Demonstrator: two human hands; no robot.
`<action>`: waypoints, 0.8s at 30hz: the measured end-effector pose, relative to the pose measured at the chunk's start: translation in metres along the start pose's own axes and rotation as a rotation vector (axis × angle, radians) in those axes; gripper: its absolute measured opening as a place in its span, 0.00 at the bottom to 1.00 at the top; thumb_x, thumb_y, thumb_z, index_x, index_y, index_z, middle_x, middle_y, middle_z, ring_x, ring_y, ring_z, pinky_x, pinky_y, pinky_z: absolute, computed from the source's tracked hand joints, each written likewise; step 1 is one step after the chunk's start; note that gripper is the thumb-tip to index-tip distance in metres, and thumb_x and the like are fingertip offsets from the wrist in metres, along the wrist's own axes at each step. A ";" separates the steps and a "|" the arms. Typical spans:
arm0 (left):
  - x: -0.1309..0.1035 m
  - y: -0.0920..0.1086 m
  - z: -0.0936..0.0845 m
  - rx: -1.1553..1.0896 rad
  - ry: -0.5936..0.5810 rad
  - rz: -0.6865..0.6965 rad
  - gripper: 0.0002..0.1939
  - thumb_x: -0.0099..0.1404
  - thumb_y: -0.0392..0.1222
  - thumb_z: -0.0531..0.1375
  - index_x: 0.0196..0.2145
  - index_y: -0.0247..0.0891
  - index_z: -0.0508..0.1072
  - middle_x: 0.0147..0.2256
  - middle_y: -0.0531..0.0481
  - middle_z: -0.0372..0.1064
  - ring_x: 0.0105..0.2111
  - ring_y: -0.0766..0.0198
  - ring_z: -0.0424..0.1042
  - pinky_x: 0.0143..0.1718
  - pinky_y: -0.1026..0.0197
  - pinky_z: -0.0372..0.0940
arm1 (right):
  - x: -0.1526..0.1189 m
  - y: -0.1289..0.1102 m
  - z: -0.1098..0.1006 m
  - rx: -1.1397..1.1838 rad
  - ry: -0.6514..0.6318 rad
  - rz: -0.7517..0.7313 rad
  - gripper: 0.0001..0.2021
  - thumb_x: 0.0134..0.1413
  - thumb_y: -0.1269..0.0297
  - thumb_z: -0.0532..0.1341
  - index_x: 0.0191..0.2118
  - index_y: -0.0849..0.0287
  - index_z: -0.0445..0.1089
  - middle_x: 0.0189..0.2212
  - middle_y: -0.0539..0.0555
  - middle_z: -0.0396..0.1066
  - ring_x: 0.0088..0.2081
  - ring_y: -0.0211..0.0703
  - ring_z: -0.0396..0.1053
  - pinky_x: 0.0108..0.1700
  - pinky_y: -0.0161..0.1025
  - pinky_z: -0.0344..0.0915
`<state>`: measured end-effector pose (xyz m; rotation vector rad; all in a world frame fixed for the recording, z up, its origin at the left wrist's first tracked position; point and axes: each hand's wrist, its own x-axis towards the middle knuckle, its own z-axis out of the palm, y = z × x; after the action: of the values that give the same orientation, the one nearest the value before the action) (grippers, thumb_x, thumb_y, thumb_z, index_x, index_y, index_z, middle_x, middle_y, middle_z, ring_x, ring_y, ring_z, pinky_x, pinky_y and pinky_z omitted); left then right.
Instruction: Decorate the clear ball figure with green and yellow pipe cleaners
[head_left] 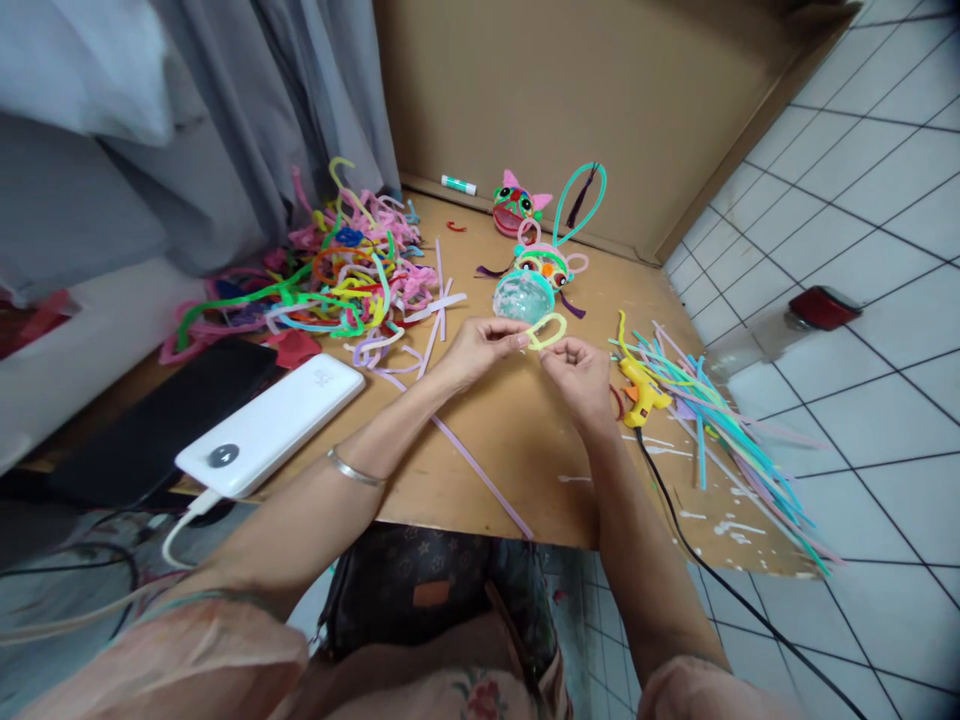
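A yellow pipe cleaner, bent into a loop, is held between both hands above the table. My left hand pinches its left end between thumb and fingers. At the loop's lower right, the closed fingers of my right hand grip it. Just beyond the hands sits a clear ball-shaped piece below a decorated animal head with pink loop ears, dark tassels and a tall green loop. Behind it is a second animal head with pink pointed ears and a red mouth.
Tangled pipe cleaners cover the left of the table; straight pipe cleaners lie at right beside a yellow glue gun, its black cord trailing off the edge. A white power bank, a dark phone-like slab and a glue stick lie around.
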<state>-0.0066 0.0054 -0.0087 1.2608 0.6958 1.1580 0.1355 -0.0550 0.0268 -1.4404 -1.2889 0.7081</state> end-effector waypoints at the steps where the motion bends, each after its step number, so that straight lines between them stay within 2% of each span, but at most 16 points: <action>1: 0.000 0.001 0.000 0.004 -0.005 -0.004 0.21 0.44 0.51 0.72 0.34 0.34 0.82 0.30 0.49 0.76 0.30 0.66 0.67 0.37 0.62 0.61 | 0.000 0.000 0.000 -0.003 -0.005 0.004 0.09 0.38 0.60 0.62 0.19 0.58 0.64 0.13 0.43 0.57 0.18 0.29 0.49 0.22 0.31 0.47; 6: -0.001 0.004 0.001 0.002 -0.022 -0.012 0.21 0.41 0.52 0.73 0.31 0.35 0.82 0.28 0.50 0.75 0.29 0.67 0.67 0.37 0.63 0.61 | 0.000 0.002 0.000 0.012 -0.019 0.032 0.09 0.36 0.58 0.61 0.19 0.59 0.65 0.14 0.44 0.57 0.18 0.30 0.49 0.22 0.32 0.46; 13: 0.000 0.003 0.000 -0.030 -0.040 -0.064 0.23 0.40 0.55 0.73 0.29 0.33 0.81 0.23 0.52 0.70 0.23 0.71 0.59 0.28 0.65 0.55 | 0.000 0.000 -0.003 0.051 -0.045 0.032 0.11 0.34 0.57 0.62 0.20 0.59 0.66 0.15 0.45 0.61 0.19 0.31 0.53 0.23 0.31 0.49; 18: -0.001 0.004 0.001 -0.034 -0.031 -0.065 0.24 0.39 0.54 0.73 0.30 0.33 0.81 0.25 0.51 0.72 0.26 0.70 0.63 0.31 0.64 0.59 | 0.002 0.002 -0.002 0.042 -0.060 0.036 0.11 0.35 0.56 0.62 0.19 0.58 0.65 0.14 0.44 0.58 0.18 0.30 0.50 0.22 0.31 0.46; 24: -0.001 0.005 0.002 -0.034 -0.013 -0.060 0.24 0.38 0.55 0.74 0.30 0.34 0.81 0.29 0.48 0.75 0.30 0.65 0.68 0.38 0.61 0.62 | 0.001 0.001 0.001 0.045 -0.005 0.055 0.09 0.34 0.58 0.61 0.18 0.58 0.65 0.13 0.44 0.58 0.18 0.30 0.51 0.21 0.31 0.46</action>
<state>-0.0063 0.0029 -0.0038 1.2100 0.6967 1.1072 0.1348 -0.0537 0.0252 -1.4426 -1.2334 0.7727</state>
